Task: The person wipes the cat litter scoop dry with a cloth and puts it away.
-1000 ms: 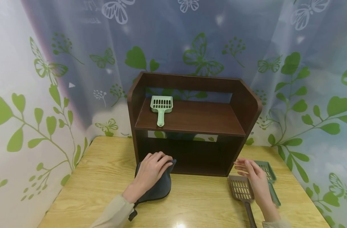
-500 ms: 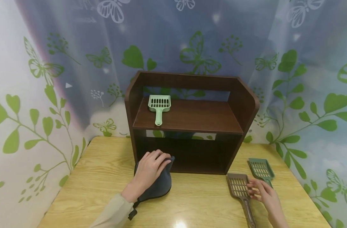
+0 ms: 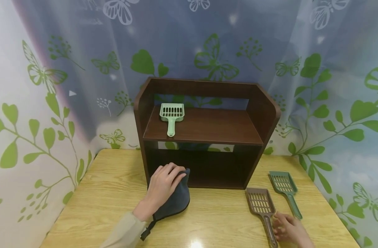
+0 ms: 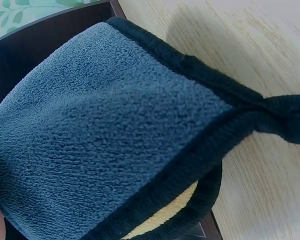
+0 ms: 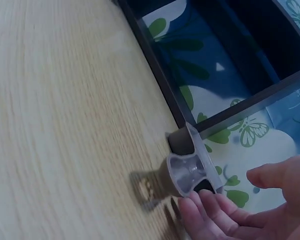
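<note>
My left hand (image 3: 162, 186) grips the top of a blue-grey cloth (image 3: 175, 203) with black edging and a black strap. It hangs against the shelf's lower left front. In the left wrist view, a yellow underside shows below the cloth (image 4: 110, 115). My right hand (image 3: 289, 229) is beside the handle of a brown slotted litter scoop (image 3: 266, 218) lying on the table. In the right wrist view, the thumb of the right hand (image 5: 240, 210) stands apart from the fingers, whose tips reach a grey-brown plastic piece (image 5: 187, 172). Whether they touch it, I cannot tell.
A dark brown two-tier shelf (image 3: 220, 127) stands at the back of the wooden table (image 3: 114, 193). On its upper board, at the left, lies a light green litter scoop (image 3: 171, 127). A dark green litter scoop (image 3: 294, 206) lies on the table to the right.
My right hand has drawn back from over the dark green scoop to the brown scoop's handle, uncovering the green one. The left hand keeps its hold on the cloth. The head view has shifted slightly.
</note>
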`<action>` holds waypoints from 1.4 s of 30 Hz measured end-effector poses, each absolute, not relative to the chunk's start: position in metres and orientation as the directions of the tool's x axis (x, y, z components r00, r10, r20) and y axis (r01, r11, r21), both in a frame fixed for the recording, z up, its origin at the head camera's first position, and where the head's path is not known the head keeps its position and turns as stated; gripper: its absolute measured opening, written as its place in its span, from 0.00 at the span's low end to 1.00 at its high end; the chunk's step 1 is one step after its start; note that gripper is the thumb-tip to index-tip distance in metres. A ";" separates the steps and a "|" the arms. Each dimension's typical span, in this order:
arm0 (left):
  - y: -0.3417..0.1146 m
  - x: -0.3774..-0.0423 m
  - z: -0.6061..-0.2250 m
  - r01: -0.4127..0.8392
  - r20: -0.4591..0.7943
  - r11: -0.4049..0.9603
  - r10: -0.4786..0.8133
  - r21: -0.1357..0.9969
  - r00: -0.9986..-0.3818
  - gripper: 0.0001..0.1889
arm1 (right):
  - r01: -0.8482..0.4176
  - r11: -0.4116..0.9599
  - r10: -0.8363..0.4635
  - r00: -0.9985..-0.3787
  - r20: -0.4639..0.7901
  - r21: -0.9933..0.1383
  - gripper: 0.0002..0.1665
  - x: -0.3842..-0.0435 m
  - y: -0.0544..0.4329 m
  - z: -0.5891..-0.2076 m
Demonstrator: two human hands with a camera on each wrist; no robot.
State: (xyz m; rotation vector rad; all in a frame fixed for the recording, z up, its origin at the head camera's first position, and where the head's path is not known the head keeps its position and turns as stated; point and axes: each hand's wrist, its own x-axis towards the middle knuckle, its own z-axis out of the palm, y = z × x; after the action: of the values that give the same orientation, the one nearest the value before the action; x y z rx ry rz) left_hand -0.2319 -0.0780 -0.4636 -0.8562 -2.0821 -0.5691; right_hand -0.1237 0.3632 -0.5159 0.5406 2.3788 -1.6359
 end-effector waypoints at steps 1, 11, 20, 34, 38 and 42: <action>-0.078 -0.232 -0.464 0.735 0.807 0.671 0.376 0.101 -0.454 0.09 | 0.410 0.328 0.175 -0.912 -0.372 -0.851 0.35 -0.123 0.363 -0.517; -0.079 -0.231 -0.462 0.733 0.798 0.671 0.381 0.110 -0.468 0.09 | 0.471 0.395 0.133 -0.879 -0.458 -0.789 0.49 -0.126 0.357 -0.519; -0.079 -0.231 -0.465 0.730 0.790 0.673 0.381 0.119 -0.480 0.10 | 0.426 0.067 -0.265 -0.864 -0.428 -0.902 0.39 -0.128 0.374 -0.525; -0.080 -0.234 -0.462 0.732 0.804 0.672 0.372 0.111 -0.463 0.10 | 0.368 0.189 -0.273 -0.871 -0.408 -0.911 0.36 -0.128 0.353 -0.518; -0.080 -0.234 -0.461 0.735 0.804 0.669 0.376 0.108 -0.460 0.11 | 0.366 0.186 -0.268 -0.874 -0.405 -0.912 0.35 -0.130 0.339 -0.515; -0.080 -0.235 -0.460 0.734 0.808 0.672 0.376 0.099 -0.454 0.11 | 0.381 0.180 -0.231 -0.880 -0.416 -0.907 0.34 -0.134 0.321 -0.512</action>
State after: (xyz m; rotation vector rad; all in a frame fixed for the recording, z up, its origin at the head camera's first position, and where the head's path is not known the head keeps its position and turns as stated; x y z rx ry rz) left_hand -0.2349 -0.0801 -0.4604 -0.8535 -2.0814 -0.5669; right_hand -0.1339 0.3214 -0.5115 0.1412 1.9978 -1.7468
